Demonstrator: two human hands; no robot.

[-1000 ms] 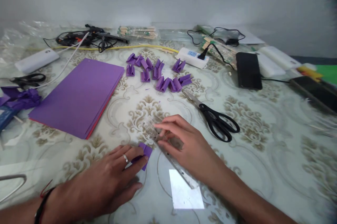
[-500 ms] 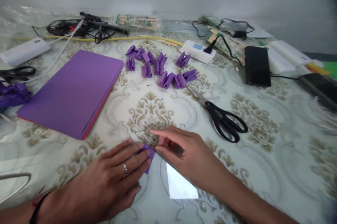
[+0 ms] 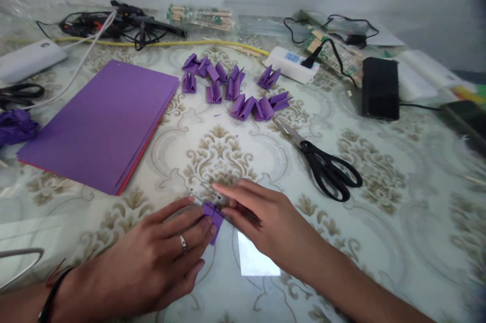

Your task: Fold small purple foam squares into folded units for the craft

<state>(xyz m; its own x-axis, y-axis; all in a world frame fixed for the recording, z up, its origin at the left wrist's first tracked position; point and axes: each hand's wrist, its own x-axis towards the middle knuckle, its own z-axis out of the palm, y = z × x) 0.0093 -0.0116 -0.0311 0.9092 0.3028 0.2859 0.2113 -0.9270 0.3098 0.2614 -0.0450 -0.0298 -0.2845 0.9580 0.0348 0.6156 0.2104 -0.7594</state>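
Observation:
My left hand (image 3: 157, 249), with a ring and a dark wrist cord, lies palm down with its fingers stretched out. Its fingertips rest on a small purple paper piece (image 3: 216, 215), partly covered by them. My right hand (image 3: 271, 216) pinches a clear ruler (image 3: 205, 193) between thumb and fingers. The ruler lies against the paper's upper edge; much of it is hidden under the right hand. Beyond the hands stand several folded purple paper pieces (image 3: 242, 107). Black-handled scissors (image 3: 328, 168) lie half open to the right.
A stack of purple and red sheets (image 3: 104, 125) lies at left, beside crumpled purple paper (image 3: 17, 126) and another pair of scissors (image 3: 23, 92). At the back are a white power strip (image 3: 290, 65), a yellow cable (image 3: 163, 43) and tangled black cords (image 3: 129, 27). A black phone (image 3: 380, 88) lies right.
The ruler, slanting beside the paper earlier, has moved left to the paper's edge with my right hand. My left fingers stay on the paper. The view has shifted slightly.

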